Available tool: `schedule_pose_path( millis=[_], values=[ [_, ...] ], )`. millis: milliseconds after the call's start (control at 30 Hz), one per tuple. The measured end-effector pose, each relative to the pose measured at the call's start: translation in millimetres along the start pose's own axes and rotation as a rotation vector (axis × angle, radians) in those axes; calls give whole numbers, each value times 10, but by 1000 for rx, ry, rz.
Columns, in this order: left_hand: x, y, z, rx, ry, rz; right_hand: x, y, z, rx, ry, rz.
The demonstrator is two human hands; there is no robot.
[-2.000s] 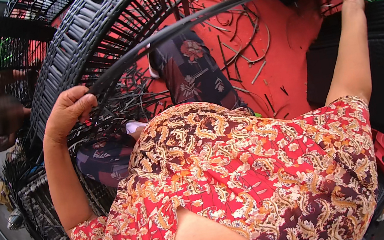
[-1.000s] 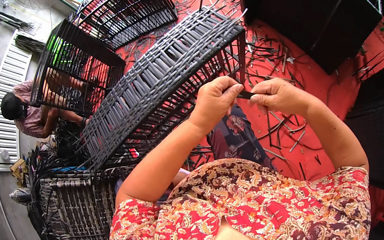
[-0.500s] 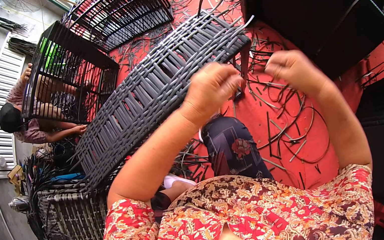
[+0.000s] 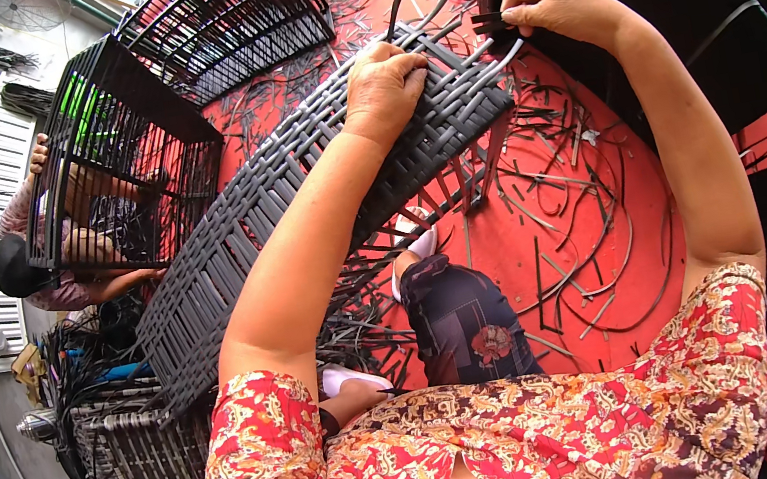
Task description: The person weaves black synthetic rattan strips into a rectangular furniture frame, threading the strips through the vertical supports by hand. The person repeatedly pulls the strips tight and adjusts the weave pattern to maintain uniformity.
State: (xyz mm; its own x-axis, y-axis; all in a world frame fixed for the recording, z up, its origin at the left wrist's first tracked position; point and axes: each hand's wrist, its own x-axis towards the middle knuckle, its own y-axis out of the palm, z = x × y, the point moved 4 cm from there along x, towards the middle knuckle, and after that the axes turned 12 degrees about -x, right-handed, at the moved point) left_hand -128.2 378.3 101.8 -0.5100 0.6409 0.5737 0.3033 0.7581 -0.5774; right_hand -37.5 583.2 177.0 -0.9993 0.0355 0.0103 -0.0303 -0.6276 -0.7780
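A long dark grey woven panel (image 4: pixel 231 240) of flat plastic strands slants from lower left to upper middle, with loose strand ends at its far end. My left hand (image 4: pixel 384 92) rests on the weave near that end, fingers curled and closed; what they grip is hidden. A black strand end (image 4: pixel 395 12) sticks up just beyond it. Right of the panel's far corner, my right hand (image 4: pixel 563 6) is raised in a pinch. Two short black strips (image 4: pixel 489 23) project leftward from its fingertips. A pale curved strand end (image 4: pixel 508 59) lies just below that hand.
Cut strands litter the red floor (image 4: pixel 602 274). At the left, another person (image 4: pixel 27 264) works at a black frame (image 4: pixel 127 161); a second frame (image 4: pixel 227 32) stands behind. A large dark piece (image 4: pixel 629 6) borders the right. A woven piece (image 4: pixel 144 472) stands at lower left.
Both hands have moved up and away from me. The left has come onto the panel's far end; the right has risen beside its corner, with black strips now visible in its pinch.
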Motion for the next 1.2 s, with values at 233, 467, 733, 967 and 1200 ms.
schedule_pose_path(
  millis=[233,467,733,967,1200],
  values=[
    [-104,-84,-196,69,44,-108,227,172,136,-173,-2,81],
    [-130,-33,-277,202,-27,-57,280,265,124,-275,-6,129],
    [-159,-10,-209,223,-123,-8,259,269,15,-177,92,168],
    [-196,-2,-241,263,-119,25,200,276,-29,-97,101,194],
    [-207,-16,-252,226,-101,0,181,291,-54,-62,112,201]
  ],
)
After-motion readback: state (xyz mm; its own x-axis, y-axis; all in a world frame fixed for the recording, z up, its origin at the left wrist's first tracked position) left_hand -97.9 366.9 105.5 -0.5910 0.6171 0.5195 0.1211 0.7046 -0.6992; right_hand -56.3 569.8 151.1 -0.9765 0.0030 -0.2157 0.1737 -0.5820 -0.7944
